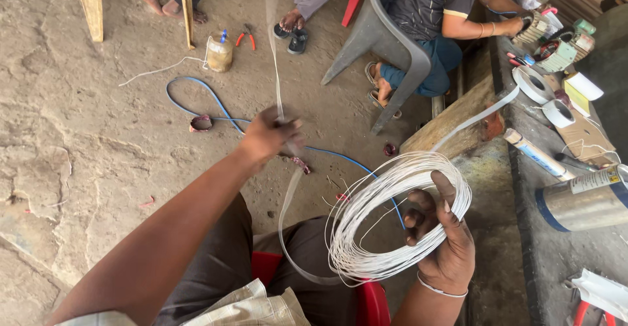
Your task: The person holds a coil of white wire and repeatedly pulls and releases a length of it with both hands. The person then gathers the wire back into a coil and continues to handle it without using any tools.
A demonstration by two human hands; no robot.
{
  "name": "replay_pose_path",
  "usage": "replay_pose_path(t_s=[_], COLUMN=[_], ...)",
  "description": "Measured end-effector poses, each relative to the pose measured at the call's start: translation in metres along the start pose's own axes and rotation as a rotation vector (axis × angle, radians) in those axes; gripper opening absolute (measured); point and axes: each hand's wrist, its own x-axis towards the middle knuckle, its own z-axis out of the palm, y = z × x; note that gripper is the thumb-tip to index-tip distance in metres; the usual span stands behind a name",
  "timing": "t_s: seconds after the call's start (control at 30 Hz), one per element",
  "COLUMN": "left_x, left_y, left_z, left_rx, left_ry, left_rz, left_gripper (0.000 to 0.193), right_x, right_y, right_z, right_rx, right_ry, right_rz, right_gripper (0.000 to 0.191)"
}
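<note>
The right hand [439, 234] is closed through the white wire coil [392, 218], near right, keeping its loops together; the left hand [269, 136] pinches a translucent tape strip [278, 71] taut above the floor [78, 136]

A coil of thin white wire [392, 218] is hanging looped around the right hand [441, 234], its strands slightly splayed. A translucent white tape strip [282, 188] is curving from beneath the coil up through the left hand [271, 135].

Head camera looks steeply down, close over lap, floor [98, 136] beyond.
</note>
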Motion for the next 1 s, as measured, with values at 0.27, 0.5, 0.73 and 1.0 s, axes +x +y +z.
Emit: replay_pose_path(t_s=[0.27, 0.5, 0.73, 1.0], left_x=[0.004, 0.008, 0.000, 0.015], left_y=[0.042, 0.072, 0.036, 0.042], left_z=[-0.006, 0.033, -0.001, -0.024], left_rx=[-0.323, -0.407, -0.295, -0.177], left_ry=[0.186, -0.046, 0.108, 0.120], left_rz=[-0.128, 0.206, -0.043, -0.075], left_gripper=[0.024, 0.024, 0.025, 0.021], right_x=[0.010, 0.007, 0.002, 0.003], right_y=[0.003, 0.003, 0.000, -0.001], right_z=[0.004, -0.002, -0.008, -0.001], right_rx=[-0.009, 0.012, 0.046, 0.055], right_ry=[0.034, 0.018, 0.003, 0.013], right_rz=[0.047, 0.041, -0.027, -0.009], right_gripper=[0.064, 0.063, 0.061, 0.057])
